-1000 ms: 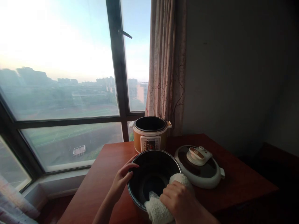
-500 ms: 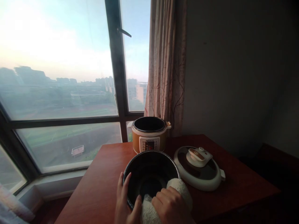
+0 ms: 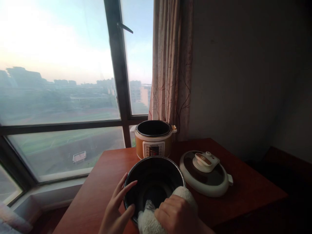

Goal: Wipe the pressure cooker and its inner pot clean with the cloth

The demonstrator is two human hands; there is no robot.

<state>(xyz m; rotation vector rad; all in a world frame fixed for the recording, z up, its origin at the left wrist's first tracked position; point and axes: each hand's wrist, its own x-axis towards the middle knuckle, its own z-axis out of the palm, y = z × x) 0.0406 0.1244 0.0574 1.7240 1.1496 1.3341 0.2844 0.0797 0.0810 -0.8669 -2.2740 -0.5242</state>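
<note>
A black inner pot (image 3: 156, 169) stands on the red-brown table (image 3: 102, 195) in front of me. My right hand (image 3: 176, 216) is closed on a white fluffy cloth (image 3: 151, 221) that drapes over the pot's near rim and reaches inside. My left hand (image 3: 117, 211) rests against the pot's left rim with its fingers spread, thumb at the rim's near side. Behind the pot sits an orange cooker body (image 3: 153, 138), open at the top. The cooker's white lid (image 3: 206, 174) lies flat on the table to the right.
A large window (image 3: 60, 91) fills the left, with a dark frame post behind the cooker. A patterned curtain (image 3: 170, 65) hangs beside a dark wall at the right. The table's left edge drops to the floor by the window sill.
My left hand has slid from the pot's far-left rim down to its near-left side and opened its fingers. The pot and my view have shifted a little to the left.
</note>
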